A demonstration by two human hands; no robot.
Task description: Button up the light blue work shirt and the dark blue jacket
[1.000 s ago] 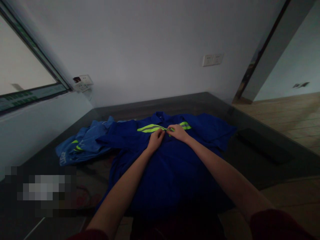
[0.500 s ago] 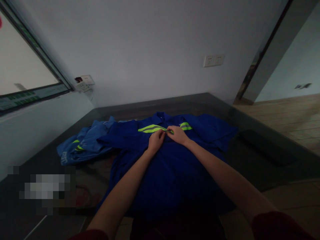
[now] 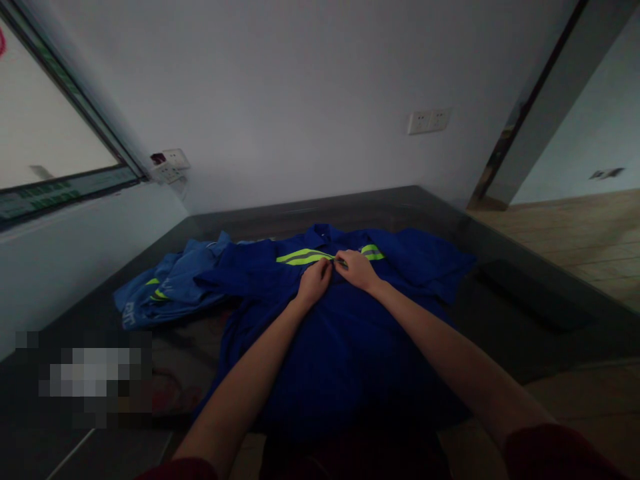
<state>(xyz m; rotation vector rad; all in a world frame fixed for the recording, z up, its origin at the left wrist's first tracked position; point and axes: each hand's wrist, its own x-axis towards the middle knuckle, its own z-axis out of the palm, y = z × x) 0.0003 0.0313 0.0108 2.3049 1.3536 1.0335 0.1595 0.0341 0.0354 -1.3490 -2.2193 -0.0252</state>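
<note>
A dark blue work jacket (image 3: pixel 345 333) with yellow-green and grey reflective bands lies spread on the dark table (image 3: pixel 380 203), its collar toward the wall. My left hand (image 3: pixel 315 280) pinches the front edge of the jacket at the chest band. Close beside it, my right hand (image 3: pixel 354 268) pinches the other side of the same front opening. Both sets of fingertips nearly meet at the middle of the chest. The small part between the fingers is hidden, so whether it is a button or a snap cannot be told.
A lighter blue garment (image 3: pixel 185 280) with yellow-green strips lies bunched to the left of the jacket. At the right, a flat black object (image 3: pixel 530 293) rests on the table. Wall sockets (image 3: pixel 429 121) sit above the table's back edge. The lower left is pixelated.
Both hands stay at the chest band, with only a slight shift of the fingers. The jacket and the other things lie as before.
</note>
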